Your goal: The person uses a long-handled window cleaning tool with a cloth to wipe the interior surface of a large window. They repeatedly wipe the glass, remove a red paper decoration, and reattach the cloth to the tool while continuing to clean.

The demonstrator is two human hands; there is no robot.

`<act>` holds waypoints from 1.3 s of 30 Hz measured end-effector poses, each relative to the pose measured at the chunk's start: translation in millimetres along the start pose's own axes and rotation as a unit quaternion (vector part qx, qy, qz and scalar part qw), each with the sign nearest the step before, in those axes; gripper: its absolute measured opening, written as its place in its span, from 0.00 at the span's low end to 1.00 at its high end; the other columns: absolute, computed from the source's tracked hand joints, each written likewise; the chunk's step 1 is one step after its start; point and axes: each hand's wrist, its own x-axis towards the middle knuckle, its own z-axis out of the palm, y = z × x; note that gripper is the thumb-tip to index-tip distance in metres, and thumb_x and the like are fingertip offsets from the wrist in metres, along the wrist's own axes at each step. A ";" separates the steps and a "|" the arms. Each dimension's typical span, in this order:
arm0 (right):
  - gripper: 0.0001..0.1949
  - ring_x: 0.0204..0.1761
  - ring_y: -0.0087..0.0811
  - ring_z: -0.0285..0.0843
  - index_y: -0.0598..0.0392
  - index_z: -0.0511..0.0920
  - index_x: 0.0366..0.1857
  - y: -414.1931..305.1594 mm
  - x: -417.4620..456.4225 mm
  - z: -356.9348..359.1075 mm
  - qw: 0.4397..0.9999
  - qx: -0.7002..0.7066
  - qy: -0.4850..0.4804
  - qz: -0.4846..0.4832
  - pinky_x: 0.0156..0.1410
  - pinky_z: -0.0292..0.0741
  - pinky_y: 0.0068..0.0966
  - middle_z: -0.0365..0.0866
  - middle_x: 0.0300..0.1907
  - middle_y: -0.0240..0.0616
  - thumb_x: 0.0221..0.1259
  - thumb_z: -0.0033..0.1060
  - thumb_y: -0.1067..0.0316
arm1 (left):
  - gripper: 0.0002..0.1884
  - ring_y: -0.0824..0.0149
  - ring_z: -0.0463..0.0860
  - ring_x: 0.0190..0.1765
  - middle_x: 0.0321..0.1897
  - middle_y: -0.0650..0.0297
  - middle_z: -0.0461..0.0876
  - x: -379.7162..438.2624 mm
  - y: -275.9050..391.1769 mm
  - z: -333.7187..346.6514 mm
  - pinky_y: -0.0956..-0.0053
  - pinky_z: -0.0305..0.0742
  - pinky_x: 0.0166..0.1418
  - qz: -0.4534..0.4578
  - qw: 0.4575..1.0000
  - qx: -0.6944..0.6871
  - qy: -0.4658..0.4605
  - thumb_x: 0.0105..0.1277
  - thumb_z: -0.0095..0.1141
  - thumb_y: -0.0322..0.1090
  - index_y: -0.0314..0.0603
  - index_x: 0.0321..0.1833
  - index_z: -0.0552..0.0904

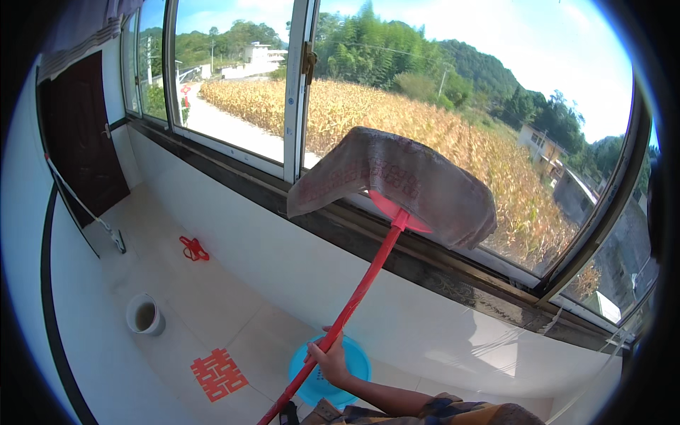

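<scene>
My right hand (330, 357) is closed around a long red pole (361, 287), which slants from the bottom edge up to the window. A pink plastic piece (390, 204) forms the pole's upper end. Over it drapes a grey, wet-looking cloth (419, 180) with faded red patterning, held up in front of the window pane (467, 122). Whether the cloth touches the glass, I cannot tell. Below my right hand, a blue plastic basin (357, 366) stands on the floor, partly hidden by the hand and forearm. My left hand is out of view.
A white bucket of murky liquid (158, 323), a red double-happiness cutout (219, 374) and a red object (195, 248) are on the tiled floor. A long-handled tool (79, 196) leans left, near a dark door (79, 127). The dark windowsill (249, 194) runs along the low wall.
</scene>
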 end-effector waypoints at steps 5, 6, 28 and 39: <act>0.22 0.27 0.30 0.79 0.63 0.57 0.51 -0.2 6.4 2.3 0.999 0.004 -0.045 -0.005 0.34 0.77 0.25 0.76 0.25 0.40 0.56 0.55 0.73 | 0.12 0.59 0.77 0.24 0.15 0.56 0.76 11.1 26.4 10.2 0.64 0.70 0.30 0.023 0.994 -0.087 -0.058 0.51 0.60 0.40 0.36 0.21 0.79; 0.21 0.26 0.31 0.79 0.62 0.57 0.51 -9.0 14.1 0.8 0.999 -0.015 -0.038 -0.017 0.33 0.77 0.26 0.75 0.25 0.40 0.56 0.54 0.73 | 0.12 0.60 0.76 0.24 0.14 0.57 0.76 15.3 31.1 10.9 0.65 0.70 0.29 0.028 0.992 -0.097 -0.071 0.51 0.60 0.40 0.36 0.21 0.79; 0.17 0.21 0.29 0.76 0.61 0.60 0.46 -2.9 18.9 31.7 0.997 -0.067 -0.013 0.038 0.28 0.76 0.25 0.72 0.22 0.37 0.54 0.54 0.74 | 0.14 0.71 0.73 0.18 0.12 0.65 0.73 29.9 31.3 -28.1 0.71 0.66 0.22 0.075 0.992 -0.094 -0.035 0.48 0.64 0.39 0.36 0.16 0.77; 0.17 0.19 0.27 0.74 0.60 0.62 0.44 -102.0 72.7 28.4 0.986 -0.076 0.012 -0.150 0.23 0.74 0.22 0.72 0.21 0.36 0.51 0.54 0.75 | 0.14 0.71 0.73 0.18 0.11 0.66 0.73 68.6 234.2 -68.1 0.71 0.66 0.21 0.278 0.937 -0.209 0.032 0.48 0.63 0.39 0.36 0.16 0.77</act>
